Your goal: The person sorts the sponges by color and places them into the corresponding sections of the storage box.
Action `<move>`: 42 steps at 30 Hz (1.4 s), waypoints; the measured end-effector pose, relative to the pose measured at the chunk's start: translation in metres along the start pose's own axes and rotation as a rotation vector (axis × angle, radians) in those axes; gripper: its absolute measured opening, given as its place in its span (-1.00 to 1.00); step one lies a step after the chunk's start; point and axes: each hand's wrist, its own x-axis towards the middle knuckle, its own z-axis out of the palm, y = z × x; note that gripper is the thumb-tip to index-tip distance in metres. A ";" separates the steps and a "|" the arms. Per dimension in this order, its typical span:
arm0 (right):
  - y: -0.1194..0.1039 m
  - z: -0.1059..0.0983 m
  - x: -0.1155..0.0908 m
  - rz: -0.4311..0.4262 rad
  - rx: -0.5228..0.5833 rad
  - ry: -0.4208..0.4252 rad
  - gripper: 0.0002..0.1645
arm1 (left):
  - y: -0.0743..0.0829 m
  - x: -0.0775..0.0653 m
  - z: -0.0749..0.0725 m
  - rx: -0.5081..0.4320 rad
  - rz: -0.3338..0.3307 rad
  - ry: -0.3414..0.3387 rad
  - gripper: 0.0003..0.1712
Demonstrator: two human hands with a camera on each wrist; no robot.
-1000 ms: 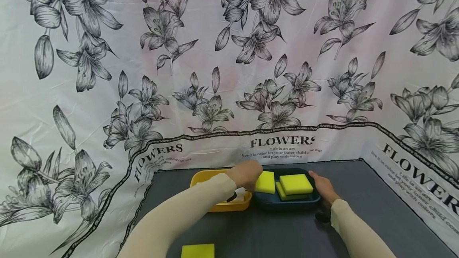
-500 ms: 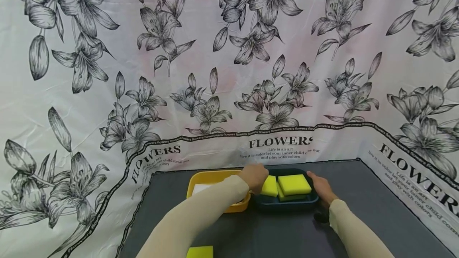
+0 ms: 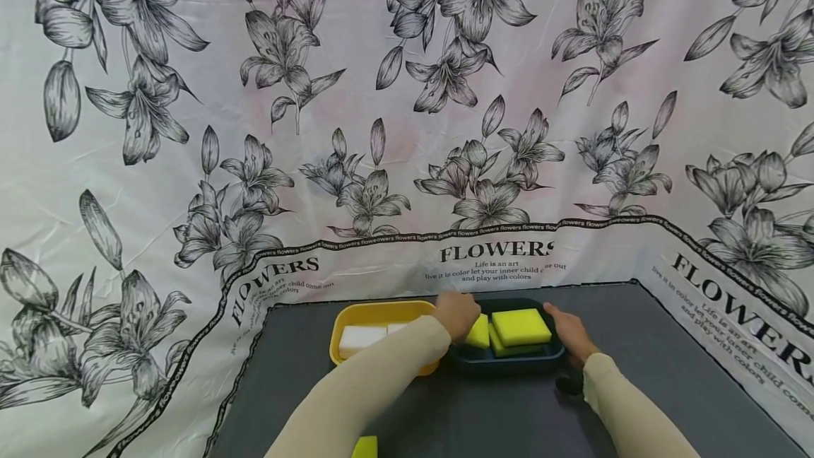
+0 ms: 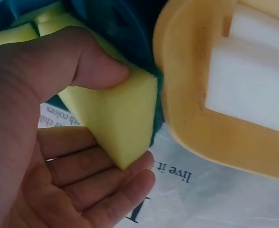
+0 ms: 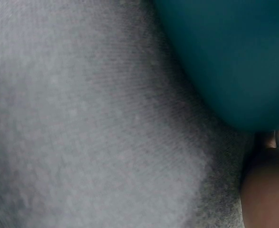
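Note:
My left hand (image 3: 456,316) is over the left end of a dark blue basin (image 3: 509,367), holding a yellow sponge (image 4: 115,114) with a green scouring side. In the left wrist view the thumb presses one face, with the fingers along the other side. Two more yellow sponges lie in the basin, one sponge (image 3: 521,327) resting on another (image 3: 502,350). My right hand (image 3: 571,334) grips the basin's right end; its fingers are mostly hidden behind the wall. The right wrist view shows only the basin's outer wall (image 5: 234,61) and part of that hand.
A yellow basin (image 3: 362,312) stands left of the blue one, with white sponge-like blocks (image 3: 362,339) in it. Another yellow sponge (image 3: 365,447) lies at the near edge of view on the grey table (image 3: 483,415). A flower-printed curtain (image 3: 375,161) hangs behind.
The left hand has moved slightly right, further over the blue basin, with the sponge. More white blocks show in the yellow basin. The right hand has stayed at the blue basin's end.

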 end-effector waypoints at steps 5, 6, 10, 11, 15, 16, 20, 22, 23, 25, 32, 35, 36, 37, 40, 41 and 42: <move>0.003 0.001 0.000 0.001 0.005 0.006 0.31 | 0.013 0.006 -0.001 -0.001 -0.041 -0.056 -0.77; 0.003 0.001 0.001 -0.001 0.006 0.006 0.31 | 0.015 0.007 -0.001 -0.003 -0.048 -0.065 -0.79; 0.004 0.002 0.001 -0.003 0.017 0.005 0.32 | 0.022 0.010 0.000 -0.012 -0.068 -0.082 -0.76; 0.004 0.002 0.001 -0.005 0.020 0.004 0.32 | 0.023 0.011 0.000 -0.020 -0.070 -0.084 -0.77; 0.003 0.002 0.001 -0.012 0.024 -0.003 0.28 | 0.023 0.014 0.004 -0.057 -0.051 -0.087 -0.81; 0.003 0.001 0.001 -0.014 0.022 -0.004 0.28 | 0.023 0.014 0.005 -0.066 -0.042 -0.084 -0.82; 0.002 0.000 0.001 -0.017 0.014 0.003 0.28 | 0.021 0.013 0.010 -0.079 -0.007 -0.052 -0.84; 0.002 0.000 0.001 -0.018 0.005 0.013 0.28 | 0.020 0.011 0.012 -0.079 0.012 -0.021 -0.83; 0.002 0.000 0.002 -0.019 -0.002 0.017 0.27 | 0.020 0.011 0.013 -0.080 0.022 -0.010 -0.83; 0.003 -0.001 0.003 -0.020 -0.016 0.022 0.24 | 0.019 0.011 0.017 -0.091 0.039 0.001 -0.82; 0.005 0.000 0.003 -0.029 -0.046 0.039 0.24 | 0.021 0.040 0.053 -0.160 0.066 0.052 -0.80; 0.004 0.001 0.002 -0.038 -0.055 0.049 0.23 | 0.020 0.038 0.055 -0.169 0.075 0.065 -0.78; 0.004 0.001 0.002 -0.041 -0.057 0.050 0.23 | 0.020 0.046 0.065 -0.179 0.079 0.077 -0.78; 0.004 0.001 0.002 -0.044 -0.060 0.051 0.23 | 0.020 0.054 0.075 -0.190 0.088 0.093 -0.77; 0.004 0.001 0.003 -0.039 -0.059 0.052 0.22 | 0.019 0.078 0.098 -0.214 0.116 0.107 -0.77; 0.005 0.001 0.003 -0.037 -0.058 0.051 0.22 | 0.020 0.089 0.109 -0.223 0.127 0.117 -0.78; 0.005 0.001 0.003 -0.034 -0.056 0.052 0.21 | 0.019 0.091 0.111 -0.230 0.135 0.121 -0.78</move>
